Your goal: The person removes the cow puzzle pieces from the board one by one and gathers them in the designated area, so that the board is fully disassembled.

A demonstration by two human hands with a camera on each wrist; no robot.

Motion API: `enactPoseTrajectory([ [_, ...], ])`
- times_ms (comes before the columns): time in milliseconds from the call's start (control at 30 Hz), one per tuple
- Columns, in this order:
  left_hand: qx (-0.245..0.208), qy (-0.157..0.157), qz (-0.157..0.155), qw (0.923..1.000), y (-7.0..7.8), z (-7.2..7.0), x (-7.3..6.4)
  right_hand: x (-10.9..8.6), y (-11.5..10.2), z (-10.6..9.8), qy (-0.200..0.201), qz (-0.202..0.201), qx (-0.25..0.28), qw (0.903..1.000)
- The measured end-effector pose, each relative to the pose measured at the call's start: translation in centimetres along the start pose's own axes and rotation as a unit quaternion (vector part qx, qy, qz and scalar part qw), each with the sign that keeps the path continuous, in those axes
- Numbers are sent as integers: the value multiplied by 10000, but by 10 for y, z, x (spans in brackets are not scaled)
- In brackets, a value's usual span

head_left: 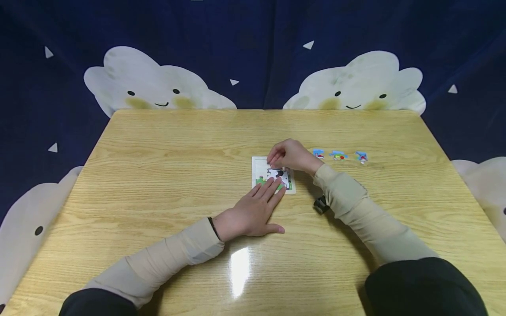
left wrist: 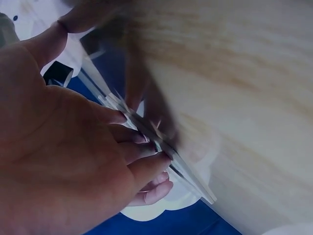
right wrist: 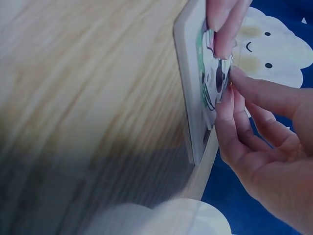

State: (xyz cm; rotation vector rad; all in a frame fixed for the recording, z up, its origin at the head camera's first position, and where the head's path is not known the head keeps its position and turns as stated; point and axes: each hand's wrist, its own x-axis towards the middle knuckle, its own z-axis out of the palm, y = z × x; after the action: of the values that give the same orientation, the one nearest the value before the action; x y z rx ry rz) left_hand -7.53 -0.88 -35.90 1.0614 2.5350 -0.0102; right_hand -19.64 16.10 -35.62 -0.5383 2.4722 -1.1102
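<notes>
A small jigsaw board (head_left: 254,171) with a pale rim lies on the table, partly filled with green and black-and-white cow pieces. My left hand (head_left: 254,213) reaches it from the near side, its straight fingers resting on the lower pieces and the thumb spread out to the right. Over the board's far right part is my right hand (head_left: 294,156), fingers bent. In the right wrist view, its thumb and index finger pinch the edge of a black-and-white puzzle piece (right wrist: 220,73) at the board. The left fingertips (right wrist: 225,44) touch the picture close by.
To the right of the board lie three loose puzzle pieces, blue with red and other colours: one near the hand (head_left: 318,153), a middle piece (head_left: 338,155) and a far-right piece (head_left: 361,157). A dark curtain (head_left: 253,52) with clouds hangs behind the wooden table (head_left: 178,145).
</notes>
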Motion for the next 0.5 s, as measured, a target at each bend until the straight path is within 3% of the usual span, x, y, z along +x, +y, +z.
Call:
enactPoseTrajectory([
  [500,41,-18,33,10000,4,-3,1,2,5,-2,-230,127,357,9990],
])
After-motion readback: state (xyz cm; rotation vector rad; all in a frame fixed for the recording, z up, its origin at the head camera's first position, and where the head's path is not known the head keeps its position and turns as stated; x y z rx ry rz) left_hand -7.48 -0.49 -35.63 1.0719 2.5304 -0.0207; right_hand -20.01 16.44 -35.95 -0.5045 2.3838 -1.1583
